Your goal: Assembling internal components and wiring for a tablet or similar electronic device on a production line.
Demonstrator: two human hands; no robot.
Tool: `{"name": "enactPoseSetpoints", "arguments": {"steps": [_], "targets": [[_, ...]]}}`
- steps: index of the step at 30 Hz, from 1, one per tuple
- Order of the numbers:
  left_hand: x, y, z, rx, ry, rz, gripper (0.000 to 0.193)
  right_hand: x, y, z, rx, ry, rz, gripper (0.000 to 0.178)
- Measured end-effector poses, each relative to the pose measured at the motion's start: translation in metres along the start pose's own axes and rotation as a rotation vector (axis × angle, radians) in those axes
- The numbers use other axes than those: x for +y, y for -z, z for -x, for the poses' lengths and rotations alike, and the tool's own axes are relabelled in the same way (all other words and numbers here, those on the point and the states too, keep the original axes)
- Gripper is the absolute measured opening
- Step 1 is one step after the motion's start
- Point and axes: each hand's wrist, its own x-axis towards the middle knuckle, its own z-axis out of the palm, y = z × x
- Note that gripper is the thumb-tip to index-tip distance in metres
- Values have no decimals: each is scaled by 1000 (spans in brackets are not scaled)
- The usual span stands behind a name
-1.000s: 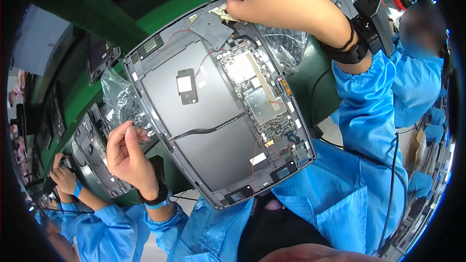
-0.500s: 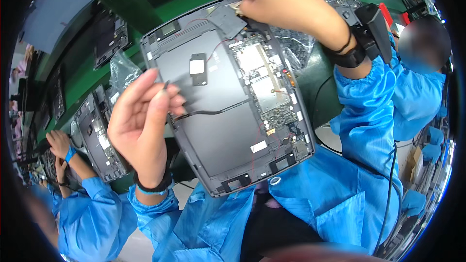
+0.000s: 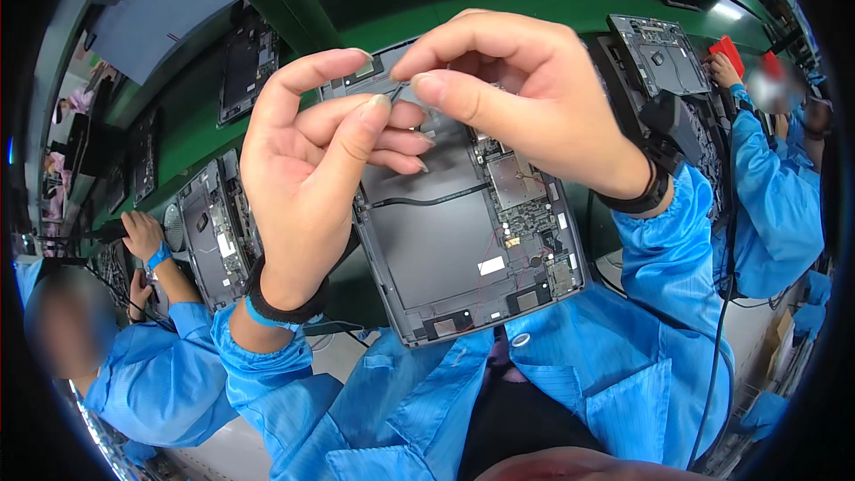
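Observation:
Over an opened grey laptop chassis (image 3: 436,258), both my hands meet at the fingertips. My left hand (image 3: 307,147) pinches a small thin dark strip (image 3: 397,92) between thumb and fingers. The thumb and forefinger of my right hand (image 3: 525,93) close on the strip's other side. It is too small to tell what it is. Below my hands, a black flat cable (image 3: 427,202) crosses the chassis to the circuit board (image 3: 517,183) along its right side. My hands hide the chassis's upper part.
More opened laptop chassis stand at left (image 3: 209,232) and at right (image 3: 659,53). Co-workers in blue smocks work on both sides, one with a hand (image 3: 142,236) near the left chassis. A red object (image 3: 727,52) lies at far right. A black cord (image 3: 726,303) hangs beside my right sleeve.
My right hand has left the chassis's upper right corner and come to my left hand's fingertips. My left hand has moved up and right with the dark strip. The view has shifted.

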Motion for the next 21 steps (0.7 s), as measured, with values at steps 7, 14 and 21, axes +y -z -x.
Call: {"name": "enactPoseSetpoints", "arguments": {"steps": [7, 14, 21], "targets": [[17, -11, -13, -114, 10, -119, 41, 11, 5, -9, 116, -8, -459, 17], [34, 25, -75, -291, -6, -960, 19, 22, 79, -38, 197, -182, -203, 19], [-7, 2, -120, -490, -299, -1219, 20, 56, 85, -43, 64, 16, 435, 15]]}}
